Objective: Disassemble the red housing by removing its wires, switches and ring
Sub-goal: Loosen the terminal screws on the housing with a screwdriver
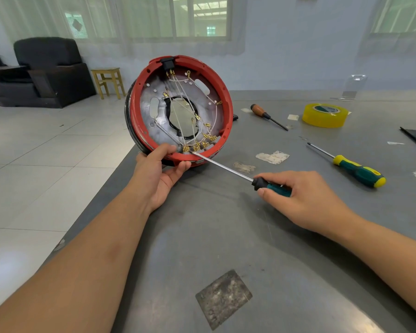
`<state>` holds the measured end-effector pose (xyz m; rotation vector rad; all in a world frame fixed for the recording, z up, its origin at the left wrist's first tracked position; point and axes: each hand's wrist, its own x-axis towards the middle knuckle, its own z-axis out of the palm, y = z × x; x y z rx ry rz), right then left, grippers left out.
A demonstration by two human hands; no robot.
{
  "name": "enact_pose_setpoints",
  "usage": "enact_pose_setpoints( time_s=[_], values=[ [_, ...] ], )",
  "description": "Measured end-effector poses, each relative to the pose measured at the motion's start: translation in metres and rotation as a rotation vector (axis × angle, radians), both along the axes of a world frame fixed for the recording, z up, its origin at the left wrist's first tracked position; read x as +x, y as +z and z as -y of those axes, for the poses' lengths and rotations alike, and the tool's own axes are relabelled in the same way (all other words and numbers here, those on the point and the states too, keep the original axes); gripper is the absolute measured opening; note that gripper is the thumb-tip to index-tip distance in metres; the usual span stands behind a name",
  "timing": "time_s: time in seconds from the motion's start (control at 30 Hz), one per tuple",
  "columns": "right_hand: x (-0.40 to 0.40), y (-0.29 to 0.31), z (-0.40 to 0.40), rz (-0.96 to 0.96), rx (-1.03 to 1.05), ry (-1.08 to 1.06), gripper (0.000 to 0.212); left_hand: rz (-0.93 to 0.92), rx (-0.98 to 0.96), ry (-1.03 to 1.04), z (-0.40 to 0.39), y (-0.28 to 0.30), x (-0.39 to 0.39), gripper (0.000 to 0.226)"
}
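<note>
Closest to me, a worn dark patch [223, 299] sits on the grey table [286, 248], and both bare forearms reach out over it. The right hand [305, 195] has its fingers and thumb curled round the dark-green handle of a long screwdriver [222, 165], held low and slanted so the thin shaft can slip in over the rim. Its tip rests among the brass terminals [197, 146] at the bottom edge, probably to lever a connector loose.

The left hand [162, 169] cups the red housing [227, 92] from beneath, thumb hooked over the lower rim, fingers curled under it. It props the housing up on edge at the table's near-left corner, open side facing the person, which keeps the inside in view and braces it against the tool's push. White wires [185, 111] still cross the metal plate inside, and a black switch [167, 63] sits at the top of the rim, so little seems removed yet.

Further right lie a yellow-and-green screwdriver [356, 170], a wooden-handled screwdriver [262, 113] and a roll of yellow tape [325, 115]. Beyond the table stand a small wooden stool [108, 81] and a dark armchair [51, 70].
</note>
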<state>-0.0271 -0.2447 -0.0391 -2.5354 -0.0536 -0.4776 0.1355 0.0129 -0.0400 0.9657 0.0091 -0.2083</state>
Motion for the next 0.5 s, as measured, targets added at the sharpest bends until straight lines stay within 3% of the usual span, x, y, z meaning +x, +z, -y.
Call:
enact_pose_setpoints(
  time_s=[0.33, 0.5],
  values=[
    [0.001, -0.002, 0.003, 0.028, -0.048, 0.052, 0.023, -0.045, -0.013, -0.032, -0.001, 0.002, -0.002, 0.041],
    [0.0, -0.002, -0.009, 0.011, 0.019, 0.083, 0.028, -0.048, -0.023, -0.05, 0.001, 0.003, -0.005, 0.029]
  ],
)
